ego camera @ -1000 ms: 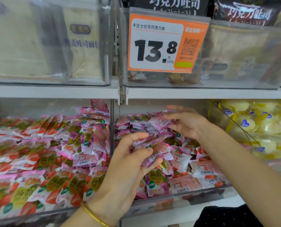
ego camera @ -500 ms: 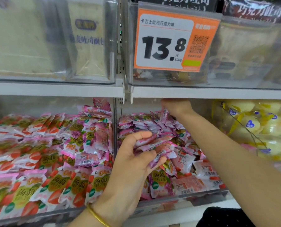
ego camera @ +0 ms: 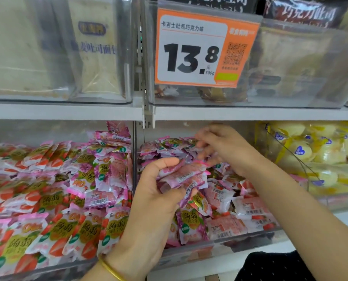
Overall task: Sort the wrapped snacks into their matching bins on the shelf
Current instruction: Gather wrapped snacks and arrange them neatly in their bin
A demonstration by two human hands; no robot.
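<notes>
Head camera showed the left hand (ego camera: 159, 199), directly below the orange price tag (ego camera: 205, 49), curled round a bundle of purple-pink wrapped snacks (ego camera: 182, 176). Below the tag and slightly to its right, the right hand (ego camera: 219, 147) hovered over the heap in the clear bin (ego camera: 189, 254); blur hid whether its fingers gripped anything. Strawberry packets (ego camera: 53, 236) lay lower left of the tag.

Price tag (ego camera: 199, 49) on upper bin (ego camera: 290, 102), directly above middle bin (ego camera: 240, 242).

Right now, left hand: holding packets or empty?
Holding. The left hand grips a bunch of purple packets, thumb curled over them.
</notes>
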